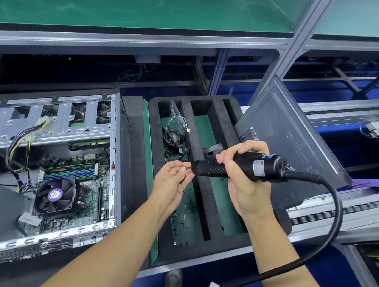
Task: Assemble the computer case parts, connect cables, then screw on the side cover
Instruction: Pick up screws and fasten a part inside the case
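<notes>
- I am wrapping my right hand (242,180) around the black body of the electric screwdriver (262,166), fingers curled over the top and thumb underneath.
- I am pinching a small silver screw (187,167) in my left hand (173,180), thumb against fingertips, right at the screwdriver's tip. Both hands are hovering over the foam tray (204,246).
- The tray is sitting on the counter (149,159), divided into long slots.
- The left slot is holding a coil of black cable (172,140), thin wires ending in a small pale plug (188,131), and loose black screws (184,213) scattered toward the near end.
- The middle slot is holding one black part (211,149), and my right hand is covering part of it, so I cannot tell what it is.
- The right slot is mostly lying under the side cover (291,140) and my wrist, so I cannot make out its contents.
- The side cover is leaning tilted at the tray's right edge, its far end raised.
- The computer case (116,171) is lying open-side up to the left of the tray, just beside it. Inside are a circuit board with a fan (54,195) and a bundle of coloured wires (22,137).
- The case's left end is running out of view.
- The screwdriver's cord (337,202) is looping down past my right forearm and leaving the bottom edge.
</notes>
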